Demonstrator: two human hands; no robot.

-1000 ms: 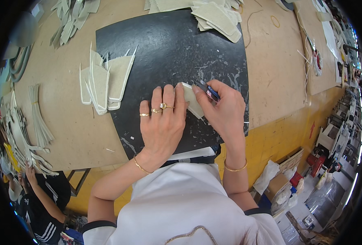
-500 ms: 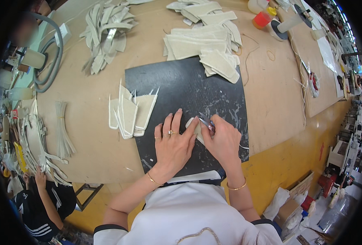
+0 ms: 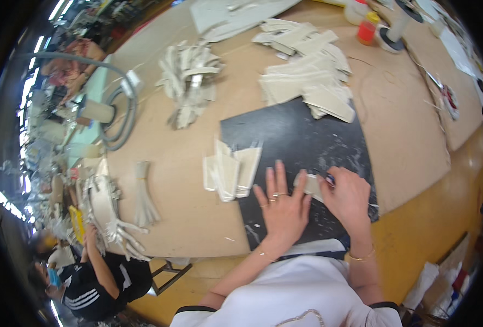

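Observation:
My left hand [image 3: 282, 210] lies flat, fingers spread, on a black cutting mat [image 3: 301, 141] and presses down the left end of a small beige piece [image 3: 310, 183]. My right hand [image 3: 348, 196] is closed around a dark blue-tipped tool [image 3: 328, 177] held against the same piece. A small stack of cut beige pieces [image 3: 230, 169] lies at the mat's left edge, just beyond my left fingertips.
A pile of beige pieces [image 3: 307, 82] overlaps the mat's far edge; another heap [image 3: 189, 79] lies further left. Bottles and a spool [image 3: 380, 24] stand at the far right. A grey hose [image 3: 116, 103] curls at the left. Another person [image 3: 97, 275] in black sits lower left.
The view has tilted up and away, so more of the far table shows. Both hands stay on the beige piece on the mat, in the same grip.

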